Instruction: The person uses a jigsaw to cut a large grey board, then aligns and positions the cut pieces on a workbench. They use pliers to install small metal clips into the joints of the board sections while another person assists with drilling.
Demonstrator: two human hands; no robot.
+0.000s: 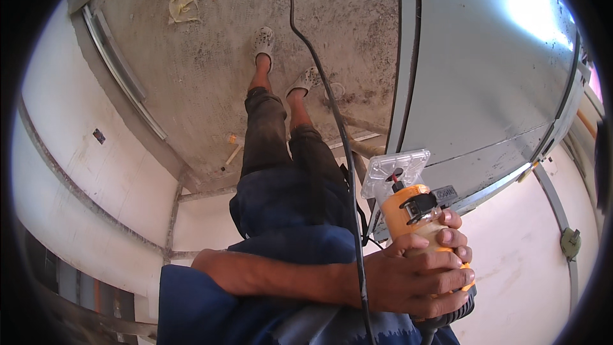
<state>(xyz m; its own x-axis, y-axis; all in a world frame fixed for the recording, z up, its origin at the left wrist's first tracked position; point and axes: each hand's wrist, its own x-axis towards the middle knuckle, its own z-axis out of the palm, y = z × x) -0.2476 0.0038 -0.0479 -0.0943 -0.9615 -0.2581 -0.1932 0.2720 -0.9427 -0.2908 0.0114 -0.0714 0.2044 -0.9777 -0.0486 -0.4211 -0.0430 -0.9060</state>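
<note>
An orange trim router (400, 215) with a clear plastic base plate (397, 167) is held tilted to my right, its base at the lower corner of a large grey panel (485, 77). My left hand (424, 275) reaches across my body and wraps round the router's body, fingers closed. Fingertips of my right hand (453, 238) curl round the router from its far side; the rest of that hand is hidden. A black clamp lever (421, 204) sits on the router's side. From the tool's lower end comes a ribbed black cord sleeve (456, 313).
A long black cable (319, 70) runs from the far floor down across my left forearm. Metal strips (121, 70) lie along the left wall. A yellowish plastic bag (182, 5) and a small hammer-like tool (233, 153) lie on the dusty floor. Wooden supports (365, 147) stand under the panel.
</note>
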